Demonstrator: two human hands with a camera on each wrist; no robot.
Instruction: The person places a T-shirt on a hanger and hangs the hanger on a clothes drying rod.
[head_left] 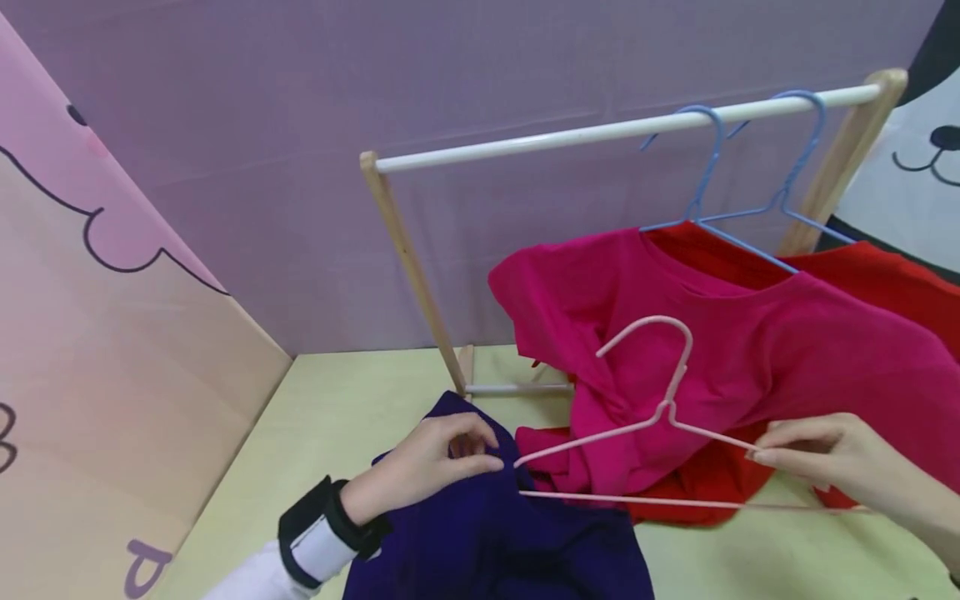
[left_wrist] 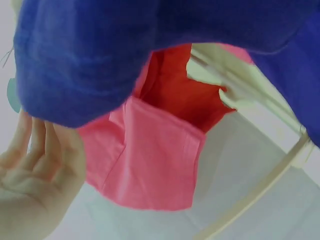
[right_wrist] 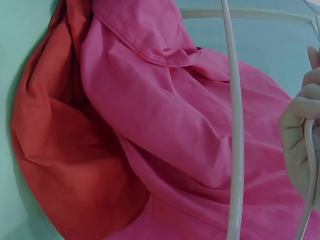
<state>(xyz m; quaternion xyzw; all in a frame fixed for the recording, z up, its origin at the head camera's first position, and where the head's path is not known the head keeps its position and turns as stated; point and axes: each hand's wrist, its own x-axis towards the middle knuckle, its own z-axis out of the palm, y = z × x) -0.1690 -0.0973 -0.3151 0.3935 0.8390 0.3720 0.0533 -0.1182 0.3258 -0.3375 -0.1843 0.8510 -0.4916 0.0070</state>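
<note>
My left hand [head_left: 442, 458] holds a navy shirt [head_left: 465, 533] near its upper edge, thumb and index curled at the fabric. In the left wrist view, the fingertips go out of sight behind the raised navy cloth [left_wrist: 85, 60]. A pale pink hanger [head_left: 633, 427] is pinched at its right shoulder between the thumb and fingers of my right hand [head_left: 832, 454]. Its hook points up, and its left end meets the navy shirt beside my left thumb, where the tip is hidden. The right wrist view shows the hanger's bar [right_wrist: 235, 130] crossing in front of pink cloth.
Behind stands a clothes rack with a white rail [head_left: 525, 146] and wooden posts [head_left: 412, 267]. From blue hangers [head_left: 708, 167] on its right part hang a pink shirt [head_left: 675, 333] and a red shirt [head_left: 900, 275]. A printed panel [head_left: 112, 333] borders the pale yellow table [head_left: 330, 400] on the left.
</note>
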